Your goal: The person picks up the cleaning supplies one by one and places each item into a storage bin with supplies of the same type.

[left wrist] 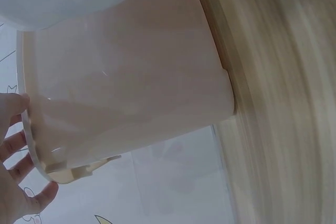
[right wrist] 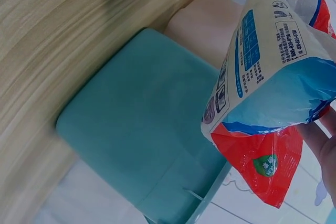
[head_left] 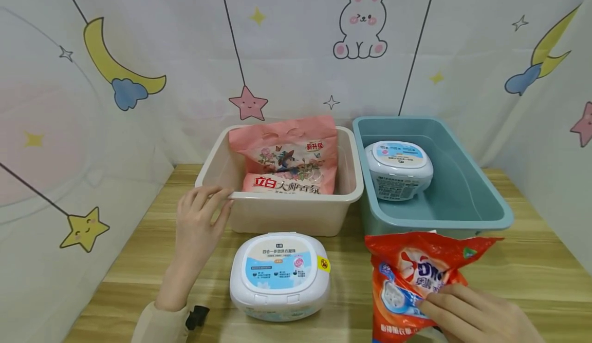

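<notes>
My left hand (head_left: pixel 201 220) grips the front left corner of a cream plastic bin (head_left: pixel 291 212), its fingertips at the rim. The left wrist view shows that hand (left wrist: pixel 18 182) at the bin's rim. A pink laundry detergent bag (head_left: pixel 296 158) leans upright inside this bin. My right hand (head_left: pixel 472 312) holds a red laundry detergent bag (head_left: pixel 407 276) by its lower right part, in front of the blue-green bin (head_left: pixel 444 225). In the right wrist view the bag's pale printed back (right wrist: pixel 262 61) faces the camera, with the fingers (right wrist: pixel 315 137) partly hidden by it.
A white lidded tub (head_left: pixel 279 266) with a blue label stands on the wooden table (head_left: pixel 125 276) between my hands. A similar tub (head_left: pixel 400 171) sits at the left inside the blue-green bin. Behind both bins hangs a patterned curtain (head_left: pixel 296 50).
</notes>
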Demonstrator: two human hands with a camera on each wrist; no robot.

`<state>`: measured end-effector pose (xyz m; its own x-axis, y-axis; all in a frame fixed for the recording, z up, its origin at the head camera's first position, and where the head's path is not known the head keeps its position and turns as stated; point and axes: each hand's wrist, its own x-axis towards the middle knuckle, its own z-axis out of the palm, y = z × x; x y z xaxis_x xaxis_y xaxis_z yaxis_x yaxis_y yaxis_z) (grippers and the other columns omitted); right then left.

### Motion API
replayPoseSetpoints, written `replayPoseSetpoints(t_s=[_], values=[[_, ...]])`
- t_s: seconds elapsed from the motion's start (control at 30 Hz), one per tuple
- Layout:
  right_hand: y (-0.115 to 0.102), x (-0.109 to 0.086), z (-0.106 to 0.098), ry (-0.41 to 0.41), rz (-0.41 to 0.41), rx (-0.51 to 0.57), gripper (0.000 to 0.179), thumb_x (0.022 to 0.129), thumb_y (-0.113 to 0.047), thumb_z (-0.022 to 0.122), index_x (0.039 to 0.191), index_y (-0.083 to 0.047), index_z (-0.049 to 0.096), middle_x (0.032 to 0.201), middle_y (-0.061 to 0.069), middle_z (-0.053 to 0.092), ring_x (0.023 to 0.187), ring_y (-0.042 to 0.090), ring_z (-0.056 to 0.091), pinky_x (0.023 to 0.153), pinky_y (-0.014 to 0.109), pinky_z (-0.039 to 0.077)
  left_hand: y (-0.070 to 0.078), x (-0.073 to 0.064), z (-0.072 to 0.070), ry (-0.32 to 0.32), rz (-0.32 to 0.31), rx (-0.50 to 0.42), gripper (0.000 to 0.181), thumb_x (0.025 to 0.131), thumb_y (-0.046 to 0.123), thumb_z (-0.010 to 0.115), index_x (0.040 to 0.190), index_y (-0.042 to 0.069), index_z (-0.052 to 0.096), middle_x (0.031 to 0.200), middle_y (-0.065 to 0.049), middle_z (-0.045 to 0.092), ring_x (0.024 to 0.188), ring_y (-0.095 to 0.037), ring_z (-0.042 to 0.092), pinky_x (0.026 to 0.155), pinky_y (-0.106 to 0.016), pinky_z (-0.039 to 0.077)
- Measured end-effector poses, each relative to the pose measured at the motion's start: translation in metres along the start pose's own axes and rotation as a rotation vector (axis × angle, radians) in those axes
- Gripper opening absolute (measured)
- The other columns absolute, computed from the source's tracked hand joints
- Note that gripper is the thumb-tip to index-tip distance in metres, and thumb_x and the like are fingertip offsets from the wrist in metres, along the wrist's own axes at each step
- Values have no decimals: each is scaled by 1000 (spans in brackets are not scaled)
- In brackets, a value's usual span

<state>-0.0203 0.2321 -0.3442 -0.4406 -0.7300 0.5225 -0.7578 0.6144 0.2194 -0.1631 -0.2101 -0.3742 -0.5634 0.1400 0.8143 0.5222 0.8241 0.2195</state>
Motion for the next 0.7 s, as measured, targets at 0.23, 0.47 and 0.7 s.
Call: replayPoseSetpoints(t_s=[0.23, 0.47, 0.7], values=[[1, 5, -5, 3, -27, -12, 49, 100, -55, 31, 109, -27, 70, 93, -15, 70, 78, 3, 65, 59, 10, 49, 0, 0, 0, -3, -2, 6, 22, 81, 8, 74, 103, 6, 71, 100, -14, 65, 100, -35, 53, 90, -54, 38], [3, 10, -9, 24, -51, -26, 49, 100, -54, 30, 109, -28, 71, 92, -14, 72, 77, 3, 66, 58, 10, 49, 1, 1, -2, -12, 8, 11, 21, 84, 9, 72, 104, 6, 71, 101, -15, 65, 101, -36, 53, 92, -54, 38], [4, 15, -10, 70, -75, -31, 47, 101, -51, 33, 105, -26, 73, 91, -13, 72, 77, 3, 66, 59, 11, 50, 1, 0, -1, -6, 8, 12, 22, 82, 8, 74, 104, 6, 71, 100, -14, 65, 100, -36, 53, 90, -54, 38]])
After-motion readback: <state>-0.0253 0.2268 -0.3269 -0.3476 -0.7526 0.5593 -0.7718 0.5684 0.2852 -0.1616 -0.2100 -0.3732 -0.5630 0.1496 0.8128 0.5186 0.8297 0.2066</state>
